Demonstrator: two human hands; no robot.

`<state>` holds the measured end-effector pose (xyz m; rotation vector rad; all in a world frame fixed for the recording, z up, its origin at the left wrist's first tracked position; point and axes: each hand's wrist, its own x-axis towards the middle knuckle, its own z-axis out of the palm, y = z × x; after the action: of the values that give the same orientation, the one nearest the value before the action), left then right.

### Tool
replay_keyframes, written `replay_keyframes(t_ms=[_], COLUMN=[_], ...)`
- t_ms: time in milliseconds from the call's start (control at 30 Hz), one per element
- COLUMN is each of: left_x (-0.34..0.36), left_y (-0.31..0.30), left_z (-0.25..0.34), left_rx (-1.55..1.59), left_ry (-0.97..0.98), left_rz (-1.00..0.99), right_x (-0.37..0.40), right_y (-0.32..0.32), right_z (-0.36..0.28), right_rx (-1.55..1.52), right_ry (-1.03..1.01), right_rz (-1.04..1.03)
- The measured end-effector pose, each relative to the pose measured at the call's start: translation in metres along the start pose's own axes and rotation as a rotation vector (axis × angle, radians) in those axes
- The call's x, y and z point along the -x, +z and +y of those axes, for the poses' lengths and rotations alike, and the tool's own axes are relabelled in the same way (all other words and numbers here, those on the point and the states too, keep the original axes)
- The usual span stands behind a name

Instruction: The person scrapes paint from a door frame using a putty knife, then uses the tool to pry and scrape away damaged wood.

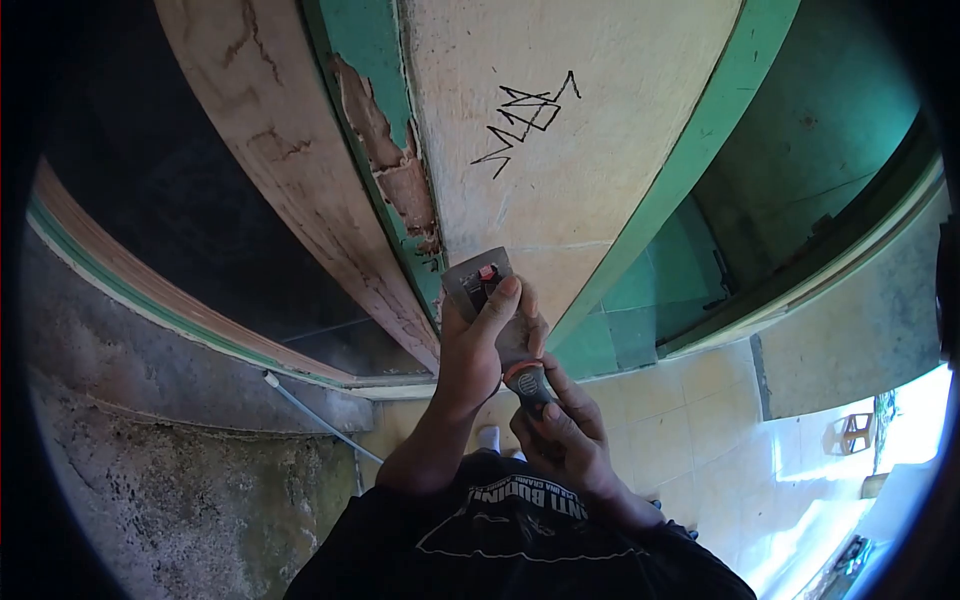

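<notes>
A putty knife has a wide grey metal blade (517,340) and a dark handle with orange trim (529,381). My right hand (570,440) is wrapped round the handle, low in front of my chest. Above it, my left hand (480,340) grips the blade, its thumb lying on the face near a small red and black mark (487,273). The blade's top edge is close to the green door frame (415,215), where paint has peeled and brown material shows.
Beside the frame stands a pale wall (560,200) with black scribbles. Cracked wood trim (290,150) is at the left. A thin pale pipe (320,416) leans below it. A small brown stool (855,433) stands on the tiled floor at the right.
</notes>
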<state>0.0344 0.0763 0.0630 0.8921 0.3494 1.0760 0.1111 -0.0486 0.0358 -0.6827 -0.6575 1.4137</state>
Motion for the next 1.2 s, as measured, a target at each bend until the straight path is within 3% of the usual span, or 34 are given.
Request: replay_keyframes(t_ms=[200,433,500,700,1200], left_x=[-0.007,-0.012,-0.013,-0.016,-0.014], left_y=[-0.007,-0.007,-0.007,-0.005,-0.006], left_z=[0.002,0.011,0.011,0.014,0.011], left_rx=[0.014,0.017,0.014,0.048,0.086], left_ry=[0.016,0.026,0.035,0.020,-0.001], left_rz=[-0.017,-0.067,-0.075,-0.025,-0.044], right_x=[-0.011,-0.019,-0.021,-0.022,-0.017], right_y=[-0.002,0.003,0.007,0.004,0.000], right_z=[0.009,0.008,-0.001,0.009,0.012], right_rx=[0.127,0.155,0.214,0.236,0.342], right_ry=[-0.094,-0.116,-0.036,-0.132,-0.123], right_rz=[-0.140,-0.077,-0.068,-0.079,-0.048])
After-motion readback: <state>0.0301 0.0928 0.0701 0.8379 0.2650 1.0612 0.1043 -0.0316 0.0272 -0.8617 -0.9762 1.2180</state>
